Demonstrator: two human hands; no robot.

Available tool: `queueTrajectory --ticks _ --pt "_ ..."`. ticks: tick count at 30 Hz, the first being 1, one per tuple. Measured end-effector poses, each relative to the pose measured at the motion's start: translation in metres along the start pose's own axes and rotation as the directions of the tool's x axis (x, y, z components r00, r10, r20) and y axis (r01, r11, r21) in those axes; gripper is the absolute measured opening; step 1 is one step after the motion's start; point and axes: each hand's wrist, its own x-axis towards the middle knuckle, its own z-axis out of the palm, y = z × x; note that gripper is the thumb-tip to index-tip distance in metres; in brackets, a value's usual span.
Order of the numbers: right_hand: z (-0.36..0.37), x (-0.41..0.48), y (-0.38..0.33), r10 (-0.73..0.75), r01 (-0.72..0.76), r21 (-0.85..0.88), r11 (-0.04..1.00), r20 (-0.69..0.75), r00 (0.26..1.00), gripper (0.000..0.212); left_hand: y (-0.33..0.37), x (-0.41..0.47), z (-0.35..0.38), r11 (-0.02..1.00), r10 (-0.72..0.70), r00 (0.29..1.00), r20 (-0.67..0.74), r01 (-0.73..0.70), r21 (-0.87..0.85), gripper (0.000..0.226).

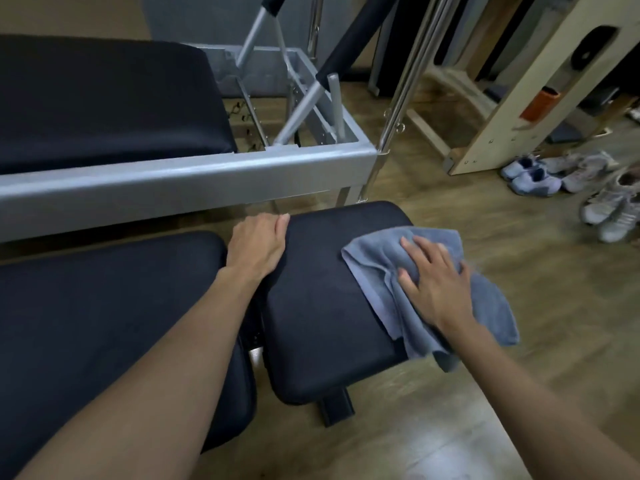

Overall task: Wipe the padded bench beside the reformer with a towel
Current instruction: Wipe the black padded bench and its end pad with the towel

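Observation:
The black padded bench has two cushions: a long one at the left and a shorter one at the right. A grey-blue towel lies on the shorter cushion's right edge and hangs over its side. My right hand presses flat on the towel with its fingers spread. My left hand rests on the shorter cushion's far left corner, fingers curled over its edge, above the gap between the cushions.
The reformer's grey metal frame with its black carriage pad runs along the far side of the bench. Chrome poles rise at its corner. Several sneakers lie on the wooden floor at the right, by a wooden frame.

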Motion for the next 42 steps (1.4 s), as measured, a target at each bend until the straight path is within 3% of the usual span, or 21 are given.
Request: queueTrajectory --ticks 7,13,18,22,25,29,33,37,42 --pt "-0.009 -0.031 -0.003 -0.041 0.042 -0.048 0.998 0.006 0.999 0.058 -0.001 0.008 -0.010 0.976 -0.133 0.990 0.043 0.138 -0.166 0.073" --pt "0.013 0.058 -0.094 -0.226 0.224 -0.091 0.970 -0.006 0.974 0.049 -0.010 0.020 -0.006 0.948 -0.193 0.979 0.067 0.204 -0.243 0.072" --pt "0.028 0.116 -0.134 -0.159 0.156 -0.093 0.983 -0.031 0.987 0.039 -0.016 0.019 0.007 0.961 -0.159 0.983 0.093 0.176 -0.216 0.068" --pt "0.019 0.084 -0.131 -0.144 0.138 -0.086 0.987 -0.059 0.988 0.044 -0.020 0.009 -0.002 0.961 -0.097 0.978 0.183 0.140 -0.239 0.068" --pt "0.008 0.029 -0.128 -0.164 0.164 -0.077 0.984 0.002 0.986 0.054 -0.028 0.001 -0.010 0.958 -0.103 0.973 0.209 0.154 -0.242 0.064" --pt "-0.002 -0.049 -0.126 -0.199 0.200 -0.070 0.977 0.028 0.980 0.057 -0.029 -0.011 -0.021 0.995 -0.025 0.980 0.198 0.044 -0.093 0.061" --pt "-0.005 -0.096 -0.129 -0.223 0.223 -0.068 0.972 0.008 0.975 0.052 -0.028 -0.009 -0.033 0.997 0.009 0.975 0.223 0.007 -0.073 0.061" --pt "-0.001 -0.082 -0.158 -0.261 0.262 -0.075 0.962 0.027 0.965 0.051 -0.027 0.001 -0.037 0.992 -0.015 0.987 0.160 0.035 -0.120 0.058" --pt "0.008 0.012 -0.209 -0.239 0.245 -0.079 0.966 0.079 0.968 0.056 -0.041 0.017 -0.033 0.968 -0.087 0.990 0.114 0.111 -0.227 0.055"
